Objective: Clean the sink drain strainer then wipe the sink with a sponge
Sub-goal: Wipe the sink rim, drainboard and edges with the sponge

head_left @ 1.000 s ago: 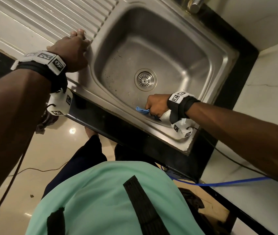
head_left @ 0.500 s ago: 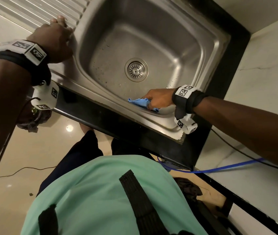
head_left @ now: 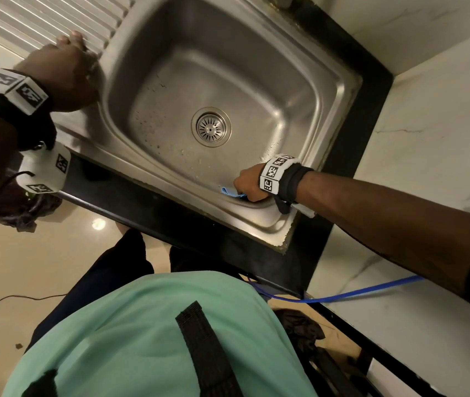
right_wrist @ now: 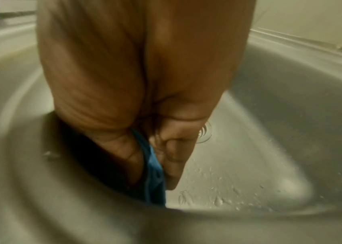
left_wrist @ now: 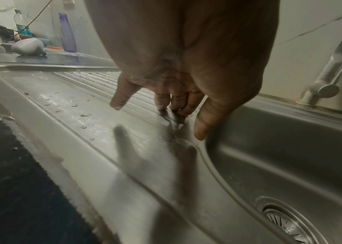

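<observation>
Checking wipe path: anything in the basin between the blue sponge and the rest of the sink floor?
Nothing visible. The right hand grips the blue sponge at the sink's near wall; only the drain strainer, seated in the floor, and water droplets lie ahead.

The right hand (head_left: 247, 185) covers most of the blue sponge (head_left: 226, 191). The right wrist view is blurred; that hand hides half the strainer (right_wrist: 205, 133).

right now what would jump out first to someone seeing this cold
The steel sink fills the view, its drain strainer seated at the basin's centre. The right hand grips a blue sponge against the near wall, while the left hand rests on the ribbed drainboard.
</observation>
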A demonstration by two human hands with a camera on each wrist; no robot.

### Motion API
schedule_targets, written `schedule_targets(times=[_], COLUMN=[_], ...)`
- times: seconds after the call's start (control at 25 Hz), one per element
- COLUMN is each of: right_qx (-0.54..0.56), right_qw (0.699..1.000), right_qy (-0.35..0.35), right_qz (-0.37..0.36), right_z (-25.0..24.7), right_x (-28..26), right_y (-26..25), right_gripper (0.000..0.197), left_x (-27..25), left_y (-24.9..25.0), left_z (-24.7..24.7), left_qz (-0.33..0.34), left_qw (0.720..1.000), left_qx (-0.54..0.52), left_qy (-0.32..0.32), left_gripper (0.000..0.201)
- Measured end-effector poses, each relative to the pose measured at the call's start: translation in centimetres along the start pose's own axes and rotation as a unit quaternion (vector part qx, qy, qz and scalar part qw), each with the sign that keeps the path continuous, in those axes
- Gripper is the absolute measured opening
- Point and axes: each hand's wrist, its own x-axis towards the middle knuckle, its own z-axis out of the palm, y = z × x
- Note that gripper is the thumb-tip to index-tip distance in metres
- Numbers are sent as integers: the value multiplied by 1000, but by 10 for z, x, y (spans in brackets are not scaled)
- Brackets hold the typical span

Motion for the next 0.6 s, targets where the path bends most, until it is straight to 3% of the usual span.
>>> schedule_targets(times=[0.16, 0.28, 0.44, 0.6], right_qx=[99, 94, -41, -158], right_qw=[991, 992, 994, 985], right_qy=[57, 21, -15, -25], right_qz=[-70, -77, -100, -66], right_z=[-9, -2, 1, -2], right_x=[13, 7, 6, 25], right_y=[7, 23, 29, 38], right_gripper=[48, 57, 48, 30], left_x=[-5, -10, -9, -6], left_y=[7, 13, 11, 8], left_z=[-2, -6, -9, -7], left_qz=[-20, -21, -28, -12], left_qw=[1000, 999, 999, 999], left_qx=[-9, -31, -42, -45], left_qy=[-1, -15, -5, -1], left_gripper=[66, 81, 52, 56])
